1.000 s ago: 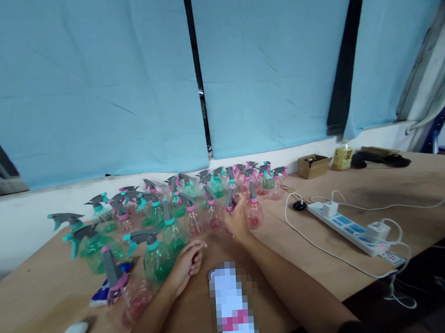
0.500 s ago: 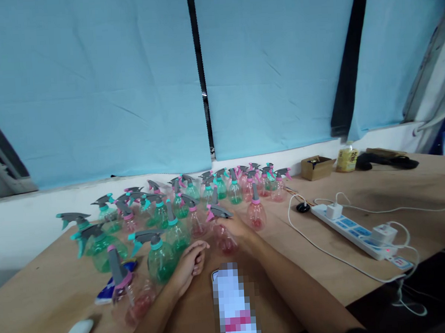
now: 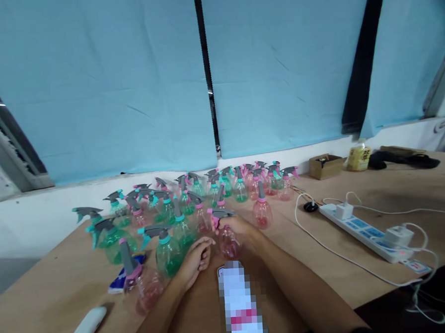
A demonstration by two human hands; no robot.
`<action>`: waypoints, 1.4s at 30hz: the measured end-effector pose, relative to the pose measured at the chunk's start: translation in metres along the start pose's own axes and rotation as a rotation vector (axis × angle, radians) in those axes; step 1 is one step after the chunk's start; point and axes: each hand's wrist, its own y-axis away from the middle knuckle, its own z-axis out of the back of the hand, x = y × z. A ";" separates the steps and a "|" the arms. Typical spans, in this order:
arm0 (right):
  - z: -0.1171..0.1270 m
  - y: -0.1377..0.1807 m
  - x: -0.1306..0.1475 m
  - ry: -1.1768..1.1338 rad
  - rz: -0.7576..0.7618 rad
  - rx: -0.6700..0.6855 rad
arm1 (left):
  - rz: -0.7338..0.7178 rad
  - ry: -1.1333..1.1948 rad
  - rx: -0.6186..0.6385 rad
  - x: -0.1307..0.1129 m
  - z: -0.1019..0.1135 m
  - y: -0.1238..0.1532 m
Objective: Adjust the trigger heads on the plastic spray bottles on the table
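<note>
My right hand (image 3: 238,226) is closed around the upper part of a pink spray bottle (image 3: 229,244), just below its grey head. The bottle is upright, and its pink trigger points left. My left hand (image 3: 198,259) rests on its side with the fingers loosely curled in and nothing visible in them. Close to its left stands a green spray bottle (image 3: 169,256) with a grey and turquoise head. Nearer to me, left of my left forearm, is another pink spray bottle (image 3: 144,293). Between my forearms lies a phone (image 3: 238,295) with a blurred-out screen.
Several more green and pink spray bottles (image 3: 240,190) crowd the wooden table toward the wall. On the right lie a white power strip (image 3: 367,232) with plugs and cables, a small cardboard box (image 3: 325,167) and a yellow-labelled bottle (image 3: 358,158). A white oblong case (image 3: 88,326) lies front left.
The view has shifted slightly, so everything sits a bit further right. My right hand still holds the pink spray bottle, and my left hand stays curled beside the green one.
</note>
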 end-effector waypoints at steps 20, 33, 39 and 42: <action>0.000 0.001 0.007 0.079 -0.021 0.062 | 0.001 -0.011 0.002 0.000 0.001 0.000; 0.002 -0.002 -0.006 0.005 0.046 0.044 | 0.000 -0.016 0.020 0.002 0.003 -0.001; 0.004 -0.004 -0.008 0.071 0.040 0.081 | 0.006 -0.006 0.008 -0.001 0.000 0.002; 0.004 -0.004 -0.007 0.080 0.026 0.090 | 0.004 -0.007 0.008 -0.002 0.000 0.002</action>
